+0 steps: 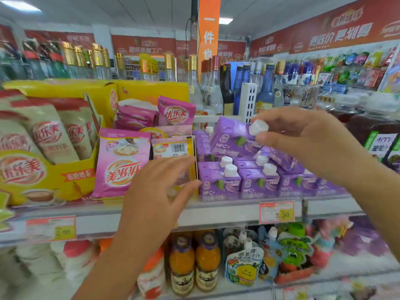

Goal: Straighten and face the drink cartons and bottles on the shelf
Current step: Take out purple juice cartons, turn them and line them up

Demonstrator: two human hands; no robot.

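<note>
Purple carton (pixel 233 138) lifted clear of its stack, tilted, front panel toward me. My right hand (pixel 303 137) pinches its white cap (pixel 258 127) between thumb and forefinger, other fingers loosely curled behind. My left hand (pixel 155 191) is spread, fingers relaxed and parted, hovering at the shelf front just left of the cartons; motion blur, so I cannot tell whether it touches anything. Below my wrists, lower shelf: two orange juice bottles (pixel 194 260) upright, side by side. Shelf edge (pixel 216 213) carries a red price tag (pixel 277 212). Just behind the edge, front row of cartons (pixel 258 184): three upright, caps up, labels facing out. More purple cartons piled unevenly behind them, under the lifted one. To the left of the cartons, a pink sachet pack (pixel 121 163) leaning upside down, then a yellow display box (pixel 54 180). Farther back, a white slotted divider (pixel 247 98) and ranks of glass bottles (pixel 214 92), upright, too blurred to read.
</note>
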